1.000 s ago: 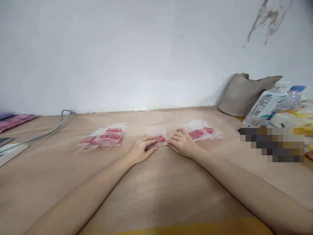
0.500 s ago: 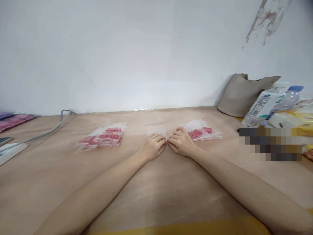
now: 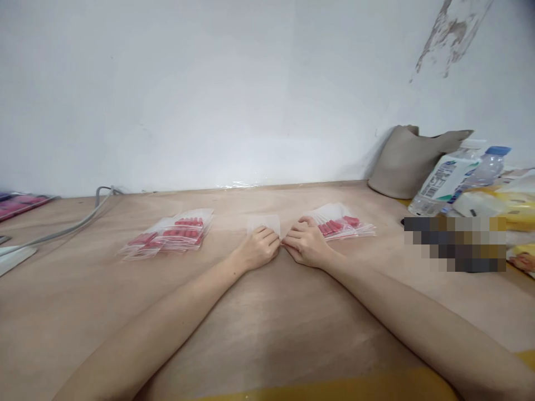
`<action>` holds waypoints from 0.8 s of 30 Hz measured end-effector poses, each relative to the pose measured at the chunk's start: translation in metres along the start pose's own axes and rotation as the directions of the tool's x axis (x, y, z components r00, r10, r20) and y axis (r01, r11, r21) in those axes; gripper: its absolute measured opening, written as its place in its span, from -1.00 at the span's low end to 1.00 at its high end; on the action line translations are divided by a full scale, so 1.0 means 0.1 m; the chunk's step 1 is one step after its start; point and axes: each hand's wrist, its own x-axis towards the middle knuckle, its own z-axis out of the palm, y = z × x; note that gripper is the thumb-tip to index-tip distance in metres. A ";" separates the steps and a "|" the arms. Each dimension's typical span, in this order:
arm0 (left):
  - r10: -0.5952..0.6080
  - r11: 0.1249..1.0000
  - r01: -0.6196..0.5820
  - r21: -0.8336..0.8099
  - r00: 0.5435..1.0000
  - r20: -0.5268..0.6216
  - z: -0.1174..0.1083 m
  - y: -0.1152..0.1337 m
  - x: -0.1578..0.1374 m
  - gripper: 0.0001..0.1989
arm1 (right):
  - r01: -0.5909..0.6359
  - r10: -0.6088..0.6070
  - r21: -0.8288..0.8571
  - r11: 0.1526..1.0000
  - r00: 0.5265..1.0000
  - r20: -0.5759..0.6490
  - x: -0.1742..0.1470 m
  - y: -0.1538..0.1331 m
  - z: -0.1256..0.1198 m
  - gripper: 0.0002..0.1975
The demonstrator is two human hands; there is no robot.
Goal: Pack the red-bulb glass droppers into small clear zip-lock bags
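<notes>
A small clear zip bag (image 3: 263, 221) lies on the table in front of me, its near part hidden under my fingers. My left hand (image 3: 261, 249) rests over the bag with curled fingers, pinching its near right edge. Fingertip to fingertip with it, my right hand (image 3: 305, 244) is closed on the same edge. Whether anything is inside the bag is hidden. Just beyond the right hand lies a fanned stack of zip bags (image 3: 339, 220) with red, tube-like pieces. To the left sits another pile of zip bags (image 3: 184, 233) holding similar red pieces.
A grey cable (image 3: 83, 223) runs across the left side, near a pink packet (image 3: 25, 206). At the right stand a grey-brown bag-like container (image 3: 407, 161), a tilted labelled bottle (image 3: 445, 181) and a yellow-and-white package (image 3: 497, 206). A white wall (image 3: 188, 100) closes off the back.
The view has shifted slightly, so everything appears a little further left. Both hands keep their fingertips together at the bag's edge, with only slight finger movement.
</notes>
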 end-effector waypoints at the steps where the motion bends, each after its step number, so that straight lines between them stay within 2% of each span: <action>1: 0.000 1.000 0.000 0.005 1.000 0.001 -0.02 0.00 -0.01 -0.72 | -0.002 0.002 0.004 1.000 1.000 0.002 0.00 0.00 0.00 -0.78; 14: -0.066 0.992 0.062 0.109 0.997 0.034 -0.46 -0.15 -0.50 -0.75 | -0.027 0.027 0.017 1.000 1.000 -0.015 -0.04 0.01 -0.01 -0.79; 24: -0.137 0.983 0.130 0.126 0.989 0.049 -0.44 -0.16 -0.51 -0.65 | -0.029 0.029 0.002 1.000 1.000 -0.010 -0.05 0.03 -0.03 -0.78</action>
